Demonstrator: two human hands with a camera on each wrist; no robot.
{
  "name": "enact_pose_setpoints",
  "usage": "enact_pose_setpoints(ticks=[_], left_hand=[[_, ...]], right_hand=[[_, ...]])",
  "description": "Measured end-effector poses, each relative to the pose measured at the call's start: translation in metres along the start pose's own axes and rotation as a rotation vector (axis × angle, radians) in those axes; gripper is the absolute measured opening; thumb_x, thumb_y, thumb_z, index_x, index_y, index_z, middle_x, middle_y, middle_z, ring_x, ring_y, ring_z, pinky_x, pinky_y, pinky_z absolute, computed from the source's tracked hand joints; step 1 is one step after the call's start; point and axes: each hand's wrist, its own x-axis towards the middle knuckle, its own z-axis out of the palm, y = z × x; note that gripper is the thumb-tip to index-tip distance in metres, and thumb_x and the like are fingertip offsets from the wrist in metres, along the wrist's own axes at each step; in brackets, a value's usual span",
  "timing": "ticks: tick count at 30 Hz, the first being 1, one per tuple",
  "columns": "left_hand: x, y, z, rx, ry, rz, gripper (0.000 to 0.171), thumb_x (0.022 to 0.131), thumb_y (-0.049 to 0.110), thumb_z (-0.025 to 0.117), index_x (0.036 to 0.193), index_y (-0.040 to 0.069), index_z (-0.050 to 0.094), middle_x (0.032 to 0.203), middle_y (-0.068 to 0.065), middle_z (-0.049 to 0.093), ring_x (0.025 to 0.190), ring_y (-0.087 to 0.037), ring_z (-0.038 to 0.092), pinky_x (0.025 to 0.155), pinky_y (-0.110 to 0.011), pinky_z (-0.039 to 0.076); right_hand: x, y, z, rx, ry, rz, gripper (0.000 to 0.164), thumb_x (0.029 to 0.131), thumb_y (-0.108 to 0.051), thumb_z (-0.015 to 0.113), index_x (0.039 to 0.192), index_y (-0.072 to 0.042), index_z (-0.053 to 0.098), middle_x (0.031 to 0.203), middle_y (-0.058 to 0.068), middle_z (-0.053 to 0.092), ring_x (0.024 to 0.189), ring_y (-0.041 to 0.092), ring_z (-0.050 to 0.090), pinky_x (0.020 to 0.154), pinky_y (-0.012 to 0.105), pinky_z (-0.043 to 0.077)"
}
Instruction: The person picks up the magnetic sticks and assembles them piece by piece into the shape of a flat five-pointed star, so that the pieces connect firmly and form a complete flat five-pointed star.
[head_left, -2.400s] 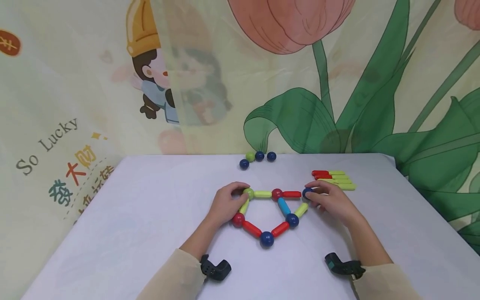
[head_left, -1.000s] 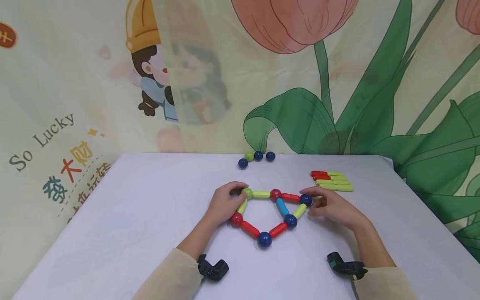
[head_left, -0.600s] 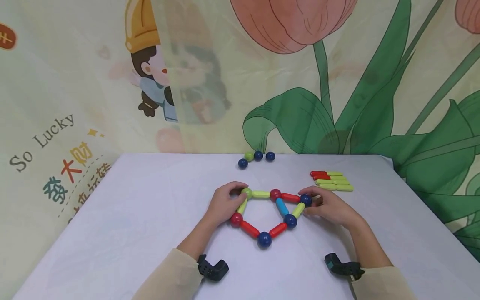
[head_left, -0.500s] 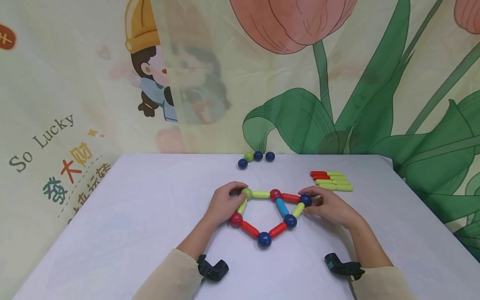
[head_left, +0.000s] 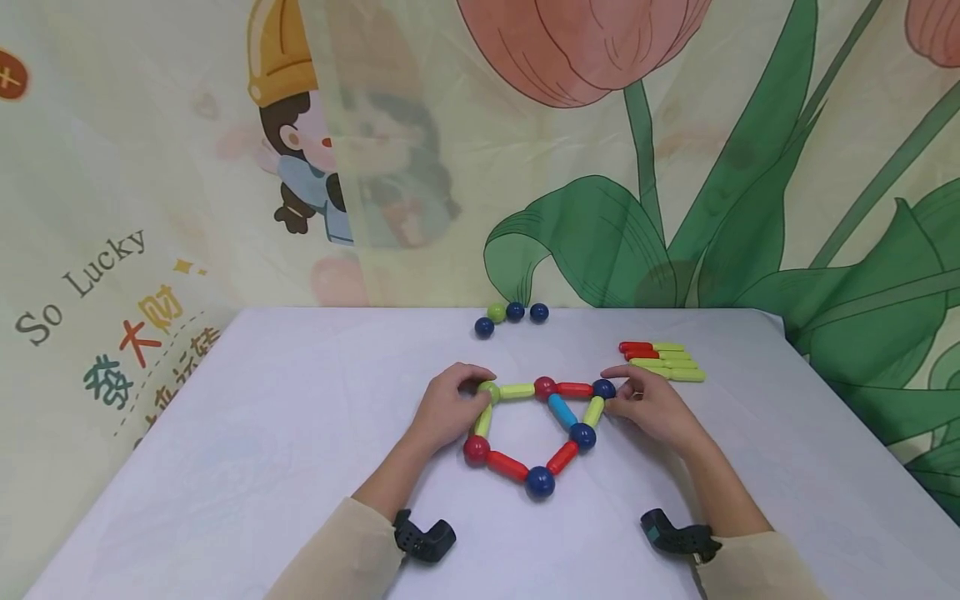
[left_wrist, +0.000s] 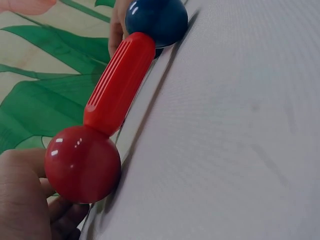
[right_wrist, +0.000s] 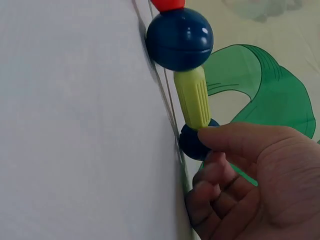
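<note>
A closed frame of magnetic rods and balls lies on the white table [head_left: 330, 467]. My left hand [head_left: 450, 406] holds the light green ball [head_left: 491, 390] at its far left corner between thumb and fingers. My right hand [head_left: 652, 403] pinches the dark blue ball [head_left: 603, 389] at the far right corner, thumb on its side in the right wrist view. A red rod [head_left: 575, 389] and a light green rod [head_left: 594, 412] meet at that ball. A blue rod [head_left: 561, 410] crosses inside. The red ball [left_wrist: 82, 164] sits close by my left fingers; another blue ball [head_left: 540, 482] forms the near corner.
At the far edge lie a loose green ball [head_left: 497, 312] and several blue balls [head_left: 515, 312]. Beyond my right hand, red and light green rods [head_left: 663, 363] lie side by side. A printed cloth [head_left: 420, 150] hangs behind the table.
My right hand has brought the blue ball onto the ends of the red and green rods. Since then that corner has shifted left and away, and the near blue ball slightly right.
</note>
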Motion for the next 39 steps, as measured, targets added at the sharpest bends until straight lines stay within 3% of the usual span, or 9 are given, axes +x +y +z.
enact_pose_setpoints(ticks=[5,11,16,26,31,39], left_hand=[[0.000,-0.001,0.000,0.023,0.001,0.033,0.025,0.092,0.015,0.064,0.114,0.015,0.076,0.101,0.000,0.067,0.094,-0.017,0.058,0.088,-0.035,0.051],[-0.002,0.001,0.000,0.015,-0.024,0.009,0.025,0.094,0.017,0.061,0.115,0.017,0.075,0.098,0.001,0.068,0.092,-0.017,0.058,0.084,-0.032,0.052],[-0.003,0.001,0.001,-0.004,-0.033,0.004,0.025,0.094,0.016,0.061,0.114,0.016,0.076,0.094,0.001,0.068,0.089,-0.017,0.059,0.082,-0.032,0.052],[-0.002,0.004,0.000,-0.026,-0.090,-0.008,0.024,0.092,0.011,0.060,0.107,0.014,0.078,0.073,0.003,0.069,0.064,-0.013,0.057,0.061,-0.026,0.047],[-0.001,0.006,0.000,-0.009,-0.100,-0.021,0.025,0.092,0.011,0.059,0.106,0.015,0.079,0.075,0.004,0.070,0.070,-0.014,0.059,0.067,-0.028,0.049],[-0.002,0.006,-0.001,-0.031,-0.044,0.014,0.033,0.095,0.013,0.061,0.126,0.015,0.072,0.114,-0.001,0.073,0.104,-0.020,0.064,0.096,-0.040,0.054]], right_hand=[[0.003,0.000,0.004,0.093,-0.012,0.005,0.046,0.096,-0.021,0.070,0.137,-0.007,0.052,0.115,0.015,0.068,0.095,0.023,0.066,0.074,0.028,0.055],[0.003,-0.001,0.006,0.089,-0.122,-0.019,0.036,0.091,-0.027,0.077,0.116,-0.009,0.057,0.143,0.018,0.059,0.114,0.029,0.062,0.078,0.031,0.057],[0.001,-0.004,0.007,0.059,-0.184,-0.046,0.044,0.086,-0.025,0.083,0.123,-0.010,0.064,0.130,0.016,0.062,0.117,0.031,0.059,0.083,0.035,0.058],[-0.001,-0.004,0.011,0.041,-0.106,-0.038,0.039,0.096,-0.025,0.072,0.131,-0.010,0.063,0.102,0.010,0.067,0.091,0.024,0.059,0.074,0.030,0.053],[0.000,-0.006,0.014,0.039,-0.079,-0.024,0.042,0.097,-0.026,0.071,0.135,-0.013,0.061,0.101,0.007,0.070,0.091,0.022,0.061,0.075,0.029,0.053],[0.001,-0.010,0.016,0.075,-0.124,-0.048,0.048,0.095,-0.025,0.072,0.140,-0.014,0.060,0.123,0.010,0.073,0.107,0.024,0.065,0.078,0.031,0.053]])
